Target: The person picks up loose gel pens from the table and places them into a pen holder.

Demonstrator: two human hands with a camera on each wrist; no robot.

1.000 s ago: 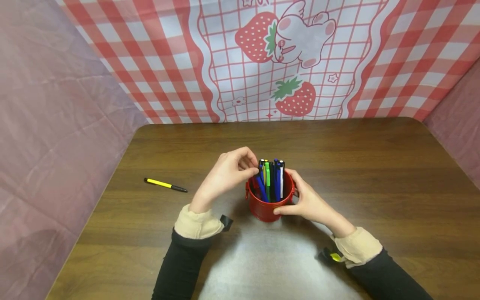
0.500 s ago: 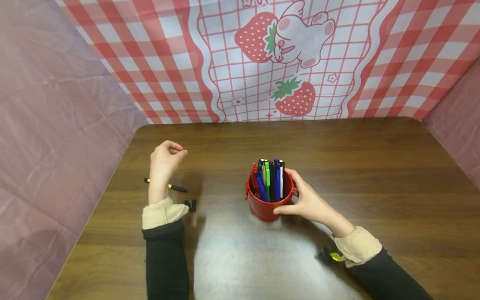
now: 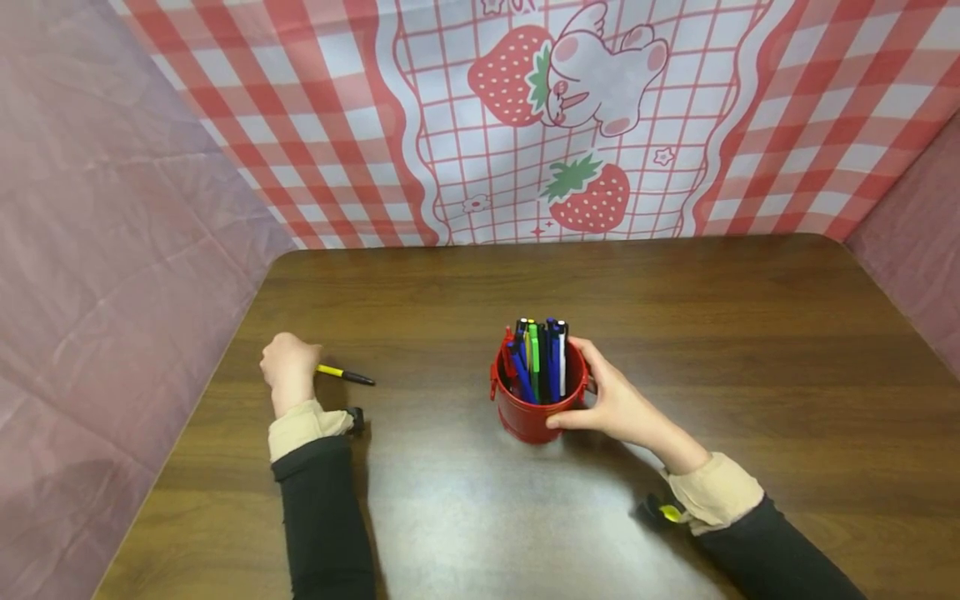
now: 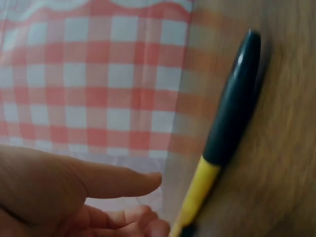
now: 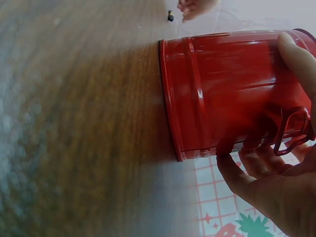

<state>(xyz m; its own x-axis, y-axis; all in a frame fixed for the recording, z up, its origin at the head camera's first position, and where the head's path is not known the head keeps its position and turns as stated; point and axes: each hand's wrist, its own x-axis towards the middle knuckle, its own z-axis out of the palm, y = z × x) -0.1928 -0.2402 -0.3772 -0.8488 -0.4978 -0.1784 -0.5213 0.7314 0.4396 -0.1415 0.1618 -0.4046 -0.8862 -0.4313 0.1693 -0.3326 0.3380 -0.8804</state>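
At the left of the table, my left hand [image 3: 291, 367] is over the rear end of a yellow pen [image 3: 331, 370] with a black grip and tip. The pen lies flat on the wood. In the left wrist view my thumb is straight and apart from the pen [image 4: 200, 182], and the loosely bent fingers are near its rear end, where contact is unclear. My right hand [image 3: 618, 404] holds a small red metal bucket [image 3: 528, 423], thumb on the near side and fingers round the far side. Several pens [image 3: 536, 362] stand in it, blue, green, black, white and red.
The brown wooden table [image 3: 675, 317] extends around both hands. Behind it hangs a red-and-white checked cloth [image 3: 315, 125] with strawberry prints. A pink cloth [image 3: 112, 250] covers the left side. The bucket has a wire side handle [image 5: 294, 131].
My left hand has left the bucket, swung left, and come down at the yellow pen. A red pen shows in the bucket where that hand was. The right hand and bucket stay put.
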